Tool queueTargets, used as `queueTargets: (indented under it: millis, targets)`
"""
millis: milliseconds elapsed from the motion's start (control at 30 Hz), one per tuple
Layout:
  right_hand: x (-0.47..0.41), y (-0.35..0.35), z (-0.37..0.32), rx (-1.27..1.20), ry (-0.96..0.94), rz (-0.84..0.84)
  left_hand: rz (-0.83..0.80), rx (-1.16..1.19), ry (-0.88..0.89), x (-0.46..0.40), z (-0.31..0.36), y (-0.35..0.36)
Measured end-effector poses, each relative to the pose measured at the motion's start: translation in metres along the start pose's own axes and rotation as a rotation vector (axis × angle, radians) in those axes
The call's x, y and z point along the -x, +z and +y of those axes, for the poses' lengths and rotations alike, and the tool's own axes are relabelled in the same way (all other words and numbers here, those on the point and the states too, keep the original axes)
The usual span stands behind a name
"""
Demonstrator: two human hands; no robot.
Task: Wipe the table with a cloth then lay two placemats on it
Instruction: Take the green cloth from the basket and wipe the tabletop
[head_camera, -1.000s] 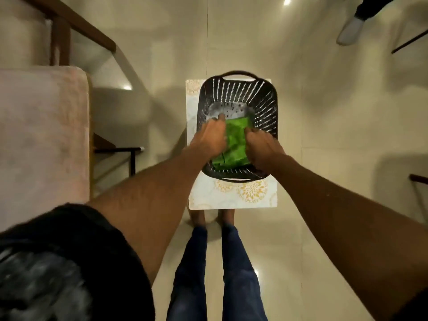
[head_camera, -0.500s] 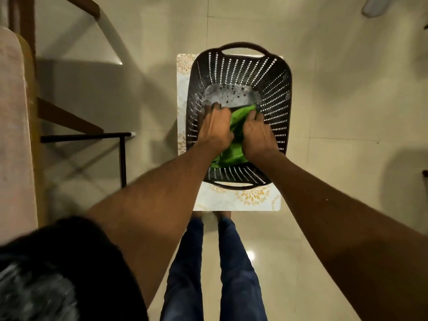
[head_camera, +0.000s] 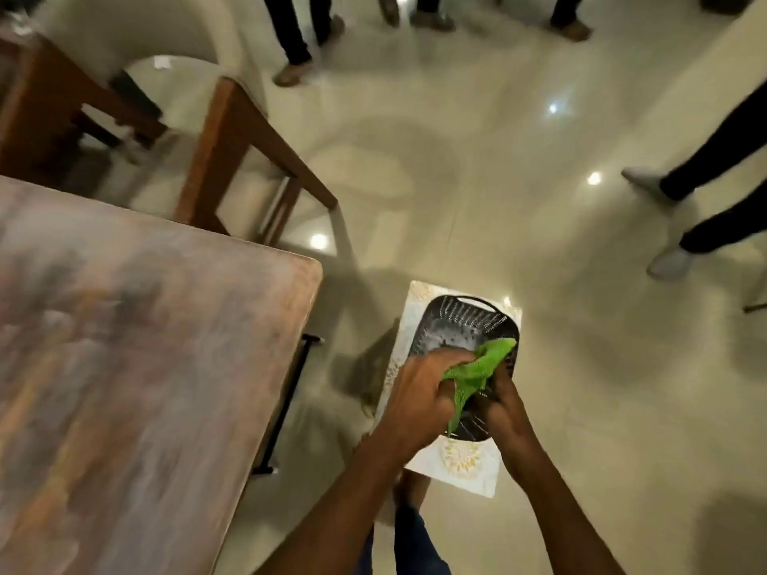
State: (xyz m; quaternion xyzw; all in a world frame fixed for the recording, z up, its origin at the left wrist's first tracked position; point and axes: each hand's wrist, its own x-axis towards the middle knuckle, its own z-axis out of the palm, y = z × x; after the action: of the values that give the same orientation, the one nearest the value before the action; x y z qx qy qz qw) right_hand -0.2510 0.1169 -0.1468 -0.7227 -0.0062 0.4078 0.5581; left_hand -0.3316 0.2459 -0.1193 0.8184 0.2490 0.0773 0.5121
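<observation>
Over the black basket (head_camera: pixel 465 325), the left hand (head_camera: pixel 419 402) and right hand (head_camera: pixel 504 408) both clutch the green cloth (head_camera: pixel 477 369), fingers curled in it; soft, light, floppy stuff, best bunched mid-fabric

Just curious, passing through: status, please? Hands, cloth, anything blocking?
Left hand grips crumpled green cloth. Right hand low in black slotted plastic basket, grip unclear. Marbled tabletop unwiped. Nothing blocking.
</observation>
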Motion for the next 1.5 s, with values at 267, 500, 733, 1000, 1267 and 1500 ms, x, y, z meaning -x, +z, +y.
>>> queueTargets:
  millis: [267,500,733,1000,1267,1500]
  targets:
    - [0.044,0.056,-0.098,0.027,-0.089,-0.381,0.256,0.314,-0.123,0.048,0.038,-0.135]
    - [0.079,0.119,-0.136,0.005,-0.061,-0.567,0.429,0.472,-0.173,0.116,0.018,-0.199]
    - [0.123,0.207,-0.111,0.093,-0.05,-0.666,0.643,0.899,-0.369,0.191,-0.032,-0.215]
    - [0.151,0.291,-0.067,0.558,-0.343,-0.726,0.693,0.603,-0.727,0.281,-0.099,-0.213]
    - [0.178,0.357,-0.028,0.959,-0.691,-0.896,0.785,0.547,-0.916,0.338,-0.137,-0.224]
    - [0.209,0.394,0.019,1.425,-1.025,-1.184,1.098,1.588,-0.794,0.355,-0.146,-0.25]
